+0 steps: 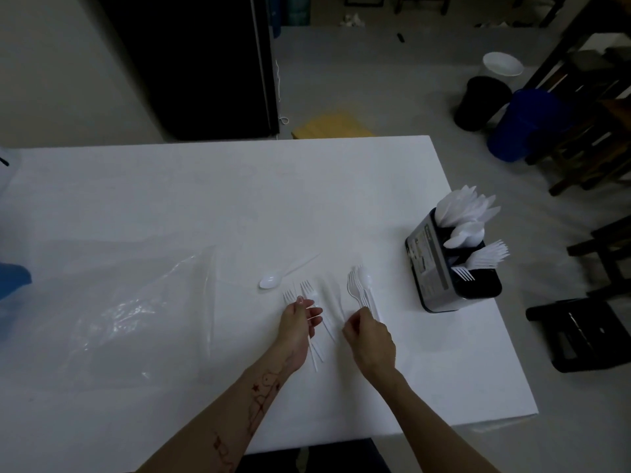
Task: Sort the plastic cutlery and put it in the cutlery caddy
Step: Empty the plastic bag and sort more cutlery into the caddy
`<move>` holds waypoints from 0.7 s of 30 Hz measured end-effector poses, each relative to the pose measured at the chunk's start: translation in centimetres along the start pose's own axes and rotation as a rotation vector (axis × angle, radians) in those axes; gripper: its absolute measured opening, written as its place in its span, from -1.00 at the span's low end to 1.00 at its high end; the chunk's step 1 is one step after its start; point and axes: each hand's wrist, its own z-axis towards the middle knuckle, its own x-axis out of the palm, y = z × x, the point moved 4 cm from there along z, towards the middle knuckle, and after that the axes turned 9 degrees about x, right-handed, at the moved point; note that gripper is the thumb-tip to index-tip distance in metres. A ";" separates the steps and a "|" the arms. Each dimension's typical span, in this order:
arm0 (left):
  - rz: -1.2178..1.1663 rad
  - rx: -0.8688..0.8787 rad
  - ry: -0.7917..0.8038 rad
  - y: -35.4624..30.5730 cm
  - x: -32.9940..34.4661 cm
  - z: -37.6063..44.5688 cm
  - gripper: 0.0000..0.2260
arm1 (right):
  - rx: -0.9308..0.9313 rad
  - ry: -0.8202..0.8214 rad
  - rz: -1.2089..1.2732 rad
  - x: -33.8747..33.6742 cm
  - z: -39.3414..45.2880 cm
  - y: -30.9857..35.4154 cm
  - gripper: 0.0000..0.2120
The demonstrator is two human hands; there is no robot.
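On the white table (205, 199) my right hand (370, 339) grips a small bunch of white plastic forks and a spoon (360, 285) by their handles, heads pointing away from me. My left hand (300, 324) pinches several white forks and a spoon (307, 291) lying on the table just left of that. A few white knives (331, 298) lie between my hands. One lone white spoon (273, 279) lies farther left. The black and grey cutlery caddy (433, 264) stands at the table's right edge, holding knives, spoons and forks in separate compartments.
A clear plastic bag (136, 308) lies flat on the left part of the table. The table's right edge runs just past the caddy. On the floor beyond are a black bin (481, 100), a blue bin (522, 124) and dark wooden furniture (580, 97).
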 end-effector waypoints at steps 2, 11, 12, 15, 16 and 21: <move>-0.001 0.003 0.007 -0.2 0.4 0.0 -0.70 | -0.036 -0.010 0.050 0.0 -0.2 0.0 -0.88; -0.057 0.010 0.059 -0.6 1.1 0.2 -0.73 | -0.092 -0.008 0.403 -0.8 -0.4 0.8 -0.91; -0.086 0.008 0.076 -0.6 1.1 0.2 -0.72 | -0.109 0.001 0.399 -0.9 -0.5 1.0 -0.92; -0.193 0.002 0.108 -0.9 1.4 0.1 -0.75 | -0.190 -0.001 0.322 -1.1 -1.0 1.9 -0.94; -0.220 0.006 0.110 -1.1 1.4 0.0 -0.76 | -0.209 -0.004 0.309 -1.0 -1.1 2.0 -0.95; -0.242 0.015 0.102 -1.2 0.8 0.1 -0.80 | -0.237 -0.007 0.268 -0.9 -0.8 1.8 -0.96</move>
